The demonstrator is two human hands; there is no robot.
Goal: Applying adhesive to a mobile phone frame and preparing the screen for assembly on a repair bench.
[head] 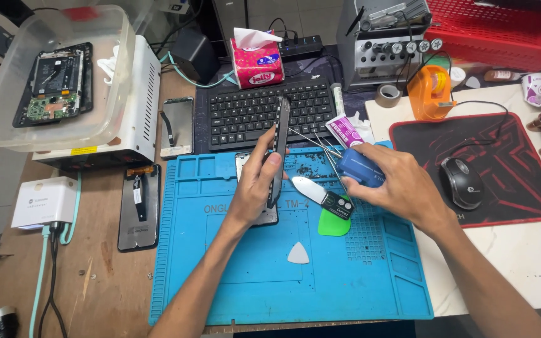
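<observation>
My left hand (255, 181) holds a dark phone (279, 147) upright on its edge above the blue repair mat (252, 275). My right hand (392, 181) grips a small blue box-shaped object (359, 168) just right of the phone. Between the hands lie metal tweezers (314, 143) and a white-bladed pry tool with a black handle (324, 195). A green pick (333, 224) and a white triangular pick (298, 253) rest on the mat. A phone part (264, 216) lies under my left hand.
A black keyboard (245, 116) and a tissue box (257, 62) sit behind the mat. At left stand a white machine (142, 100) with a clear tub (51, 81) holding an opened phone, two loose phone screens (139, 206), and a white charger (42, 203). At right are a mouse (461, 181), an orange tape dispenser (430, 92) and a red crate (502, 31).
</observation>
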